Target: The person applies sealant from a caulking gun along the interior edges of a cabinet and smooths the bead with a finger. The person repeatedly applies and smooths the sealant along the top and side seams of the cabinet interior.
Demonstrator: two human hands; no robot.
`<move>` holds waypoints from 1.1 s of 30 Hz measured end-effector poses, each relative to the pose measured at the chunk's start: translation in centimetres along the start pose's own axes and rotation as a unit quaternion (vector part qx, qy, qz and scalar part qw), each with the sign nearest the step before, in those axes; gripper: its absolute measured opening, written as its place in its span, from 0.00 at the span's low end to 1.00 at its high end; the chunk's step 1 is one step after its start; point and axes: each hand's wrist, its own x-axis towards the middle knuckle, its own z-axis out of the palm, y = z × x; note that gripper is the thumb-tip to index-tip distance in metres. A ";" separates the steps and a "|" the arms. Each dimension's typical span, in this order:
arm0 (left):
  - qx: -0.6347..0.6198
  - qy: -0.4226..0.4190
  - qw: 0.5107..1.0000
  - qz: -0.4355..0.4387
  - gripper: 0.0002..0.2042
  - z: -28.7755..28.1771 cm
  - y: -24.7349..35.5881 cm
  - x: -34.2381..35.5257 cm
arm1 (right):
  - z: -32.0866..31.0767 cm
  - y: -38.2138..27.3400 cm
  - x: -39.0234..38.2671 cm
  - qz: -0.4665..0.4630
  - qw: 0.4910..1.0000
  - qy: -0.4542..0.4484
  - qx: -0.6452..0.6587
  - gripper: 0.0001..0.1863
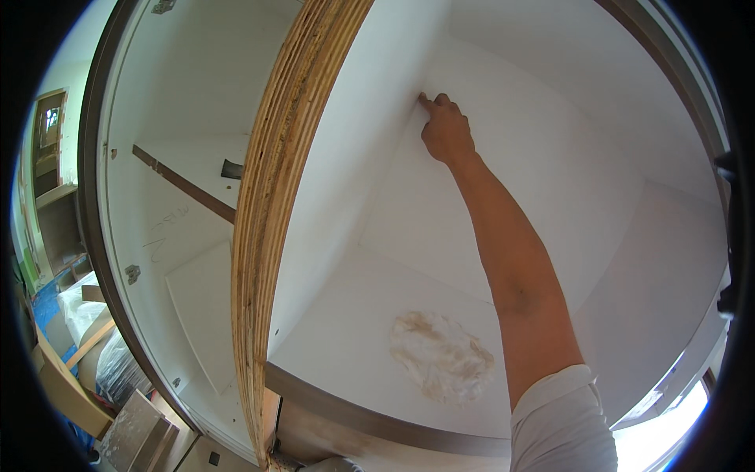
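Note:
My right hand (449, 132) reaches high into a white-walled cabinet box (503, 197). One finger stretches out and its tip touches the inner corner seam between the left side wall and the back wall. The other fingers are curled in, and nothing shows sticking out of them. My right forearm comes up from the lower right, with a light sleeve (562, 417) pushed up near the elbow. On the cabinet's bottom panel lies a crumpled whitish sheet with brown smears (442, 355); cloth or plastic, I cannot tell. My left hand is out of the picture.
A raw plywood edge (275, 197) divides this box from a white compartment (185, 86) on the left, which has hinge plates and a dark slanted strip (185, 182). A brown trim (377, 417) borders the front. Plastic-wrapped items (122, 362) and boards stand at lower left.

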 end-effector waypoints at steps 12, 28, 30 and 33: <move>-0.009 0.005 1.000 0.002 0.30 0.4 -1.4 -0.2 | 1.3 -2.2 -4.4 -0.015 0.998 -0.007 -0.055 0.36; -0.038 0.004 0.999 -0.011 0.27 0.2 -0.3 0.3 | -3.3 1.9 5.3 0.088 0.994 0.012 0.069 0.37; -0.030 0.007 0.999 -0.018 0.26 0.6 0.2 0.6 | -4.1 1.7 6.8 0.094 0.994 -0.026 0.058 0.40; -0.017 0.001 1.000 -0.017 0.24 1.0 1.0 0.7 | -4.4 0.9 7.7 0.112 0.991 -0.069 0.027 0.42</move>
